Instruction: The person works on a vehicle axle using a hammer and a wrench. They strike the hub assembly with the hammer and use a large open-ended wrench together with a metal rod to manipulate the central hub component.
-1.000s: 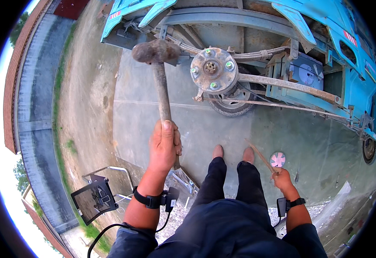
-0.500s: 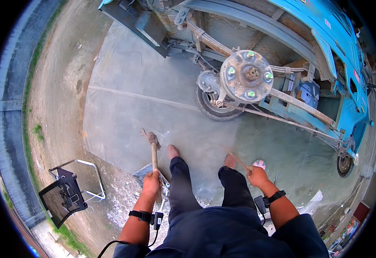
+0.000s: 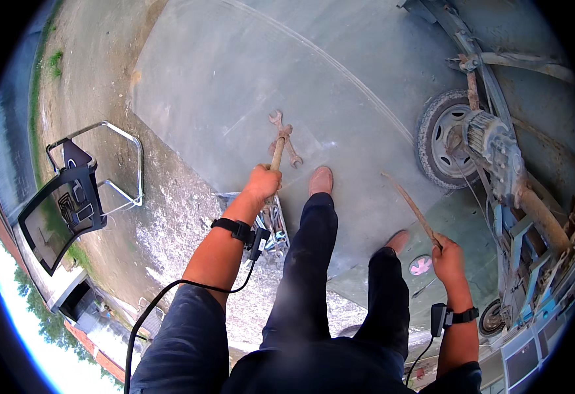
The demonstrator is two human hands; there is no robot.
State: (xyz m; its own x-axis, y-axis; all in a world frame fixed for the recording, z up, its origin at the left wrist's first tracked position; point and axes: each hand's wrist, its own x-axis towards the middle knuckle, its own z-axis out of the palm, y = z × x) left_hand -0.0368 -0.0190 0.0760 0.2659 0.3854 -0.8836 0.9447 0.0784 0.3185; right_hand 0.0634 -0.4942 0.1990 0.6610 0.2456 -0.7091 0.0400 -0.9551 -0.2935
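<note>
My left hand (image 3: 262,184) is closed round the wooden handle of a hammer (image 3: 277,155), its dark head pointing away from me. Beyond that head, a rusty double open-ended wrench (image 3: 294,157) appears on the concrete, its middle covered by the hammer head; I cannot tell if the two touch. My right hand (image 3: 448,260) grips one end of a thin, slightly curved rusty rod (image 3: 410,205). The rod's free end points forward and left, over the floor beyond my right shoe (image 3: 398,242).
A tray of metal tools (image 3: 276,226) sits beside my left leg. At left stands a mesh-backed chair (image 3: 138,157) with a chrome frame. A vehicle's wheel (image 3: 432,157) and rusty axle (image 3: 540,213) occupy the right. A pink-and-white disc (image 3: 421,265) lies near my right hand.
My view has turned, so the vehicle has shifted right and its bare wheel hub has left the picture. More of the wrench shows now. Both hands keep their hold.
</note>
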